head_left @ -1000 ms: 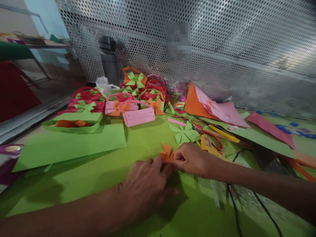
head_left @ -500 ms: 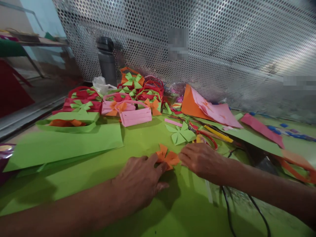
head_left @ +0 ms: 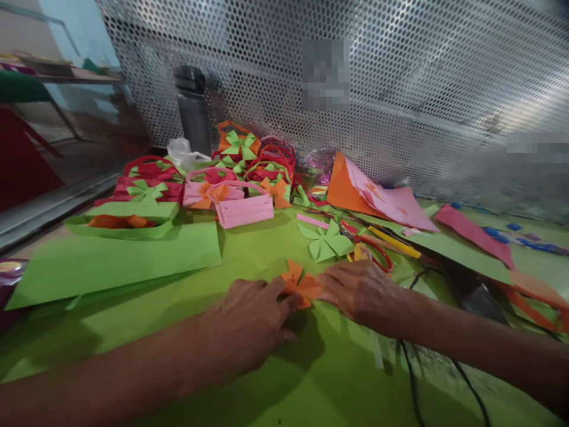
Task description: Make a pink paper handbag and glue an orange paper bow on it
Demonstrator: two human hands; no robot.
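Note:
An orange paper flower (head_left: 301,287) with pointed petals sits between my two hands, just above the green work surface. My left hand (head_left: 255,320) pinches its left petals between thumb and fingers. From the other side, the fingertips of my right hand (head_left: 355,290) touch its right petal, the fingers bent together. Just beyond lies a light green paper flower (head_left: 323,242). Red-handled scissors (head_left: 377,255) and a yellow cutter (head_left: 395,240) rest behind my right hand, partly covered. A small pink paper bag (head_left: 245,211) stands farther back.
Several paper bags with bows (head_left: 155,188) crowd the back left, near a dark bottle (head_left: 194,110). Green sheets (head_left: 146,252) lie left; pink sheets (head_left: 391,204) lean at the back right. A black cable (head_left: 411,385) runs below my right forearm. Perforated metal (head_left: 258,59) stands behind.
My right hand has moved slightly left, and its fingers now touch the orange flower's right petal. My left hand keeps its hold with a small shift of the thumb.

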